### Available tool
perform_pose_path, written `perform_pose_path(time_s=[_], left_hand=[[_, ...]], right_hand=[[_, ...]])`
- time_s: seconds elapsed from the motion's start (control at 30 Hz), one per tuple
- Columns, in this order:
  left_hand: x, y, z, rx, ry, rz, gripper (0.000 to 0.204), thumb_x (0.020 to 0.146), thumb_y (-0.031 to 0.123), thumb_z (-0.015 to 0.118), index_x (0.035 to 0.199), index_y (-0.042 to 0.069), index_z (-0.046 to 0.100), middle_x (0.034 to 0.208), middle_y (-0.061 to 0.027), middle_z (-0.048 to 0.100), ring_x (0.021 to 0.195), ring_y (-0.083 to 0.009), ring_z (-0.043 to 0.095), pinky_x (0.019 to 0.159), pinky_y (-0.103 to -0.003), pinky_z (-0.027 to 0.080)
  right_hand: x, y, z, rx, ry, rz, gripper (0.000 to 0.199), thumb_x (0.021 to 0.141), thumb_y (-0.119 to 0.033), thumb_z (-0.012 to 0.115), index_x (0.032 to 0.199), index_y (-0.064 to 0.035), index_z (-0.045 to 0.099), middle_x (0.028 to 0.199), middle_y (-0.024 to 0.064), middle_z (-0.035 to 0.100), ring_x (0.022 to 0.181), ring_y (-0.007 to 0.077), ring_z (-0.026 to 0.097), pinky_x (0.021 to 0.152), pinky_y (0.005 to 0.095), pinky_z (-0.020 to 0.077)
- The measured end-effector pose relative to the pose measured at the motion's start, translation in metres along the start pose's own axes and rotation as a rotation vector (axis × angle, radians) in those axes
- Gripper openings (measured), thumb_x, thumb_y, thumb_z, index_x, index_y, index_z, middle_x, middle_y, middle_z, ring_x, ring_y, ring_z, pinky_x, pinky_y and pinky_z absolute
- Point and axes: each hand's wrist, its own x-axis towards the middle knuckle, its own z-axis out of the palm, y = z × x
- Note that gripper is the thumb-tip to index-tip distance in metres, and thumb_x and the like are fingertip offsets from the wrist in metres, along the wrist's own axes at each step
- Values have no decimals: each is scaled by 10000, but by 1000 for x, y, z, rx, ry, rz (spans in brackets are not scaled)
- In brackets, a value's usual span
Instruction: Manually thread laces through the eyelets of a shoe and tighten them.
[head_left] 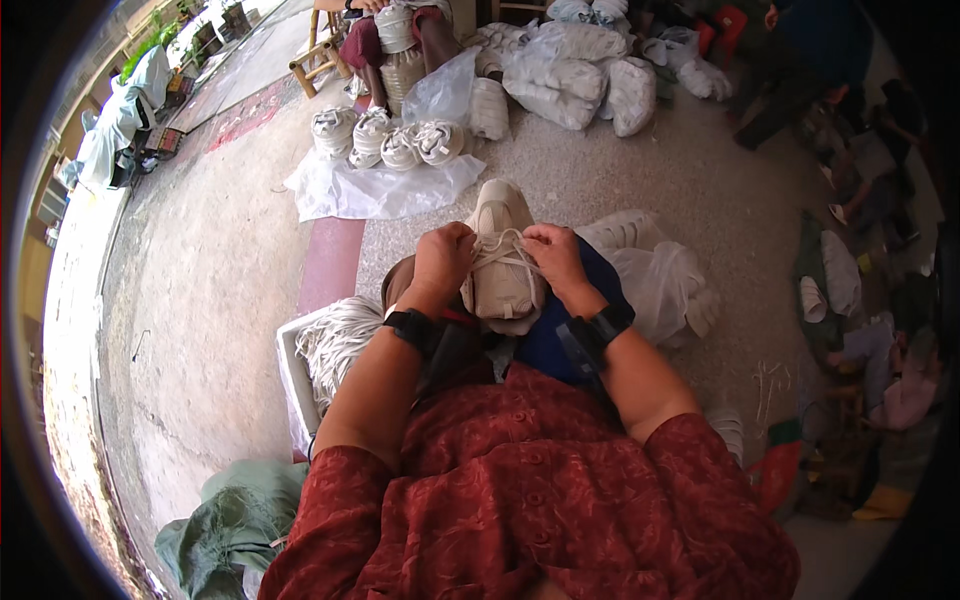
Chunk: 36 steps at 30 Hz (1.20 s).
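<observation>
A beige shoe [503,288] rests between my knees, its narrower end pointing away from me. Pale laces [508,250] cross its top in loose loops. On the left side of the shoe, my left hand [445,262] is closed in a pinch on a lace. Opposite it, my right hand [556,255] pinches lace too, with thumb and finger together. The exact ends of the laces are too small to make out.
Left of my legs stands a white box [293,385] heaped with pale laces [345,340]. Bagged shoes [660,280] lie to my right. Ahead, several finished-looking shoes [398,145] stand on a plastic sheet [385,195], near a seated person [365,45]. Green netting [235,520] lies at lower left.
</observation>
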Motion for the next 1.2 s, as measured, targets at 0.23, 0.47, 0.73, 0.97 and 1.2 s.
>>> perform_pose_path(time_s=[0.23,0.47,0.73,0.97,1.2], left_hand=[[7,13,9,-237,73,49,158,790,157,595,825,8,633,745,-171,625,700,-300,620,649,-345,482],[1,-7,2,-646,-219,-240,189,806,170,557,745,-8,580,641,-32,548,594,-133,504,595,-259,417],[-2,-6,9,-778,-208,-370,129,732,133,564,642,41,555,604,51,490,526,-58,412,483,-231,357],[-3,-28,21,-444,6,-375,246,724,195,588,590,-7,546,548,-41,529,529,-101,475,487,-295,400],[-20,7,2,79,-94,-148,530,704,457,673,583,-28,494,550,-202,514,537,-354,521,525,-424,399]], right_hand=[[-1,-8,0,62,-63,93,66,789,-44,610,819,8,636,669,-20,574,603,28,482,546,195,394],[2,7,-13,627,-275,290,54,769,-49,606,777,4,608,678,-9,556,605,64,493,584,202,399],[-8,10,-3,666,18,331,74,712,-25,596,670,7,545,623,1,516,542,83,468,603,222,406],[-16,-2,-16,145,-20,171,206,765,-75,607,577,-33,534,659,38,573,547,92,453,517,259,383],[-33,-4,-18,-199,-53,-92,170,749,-126,585,688,29,554,610,179,566,566,267,584,534,366,434]])
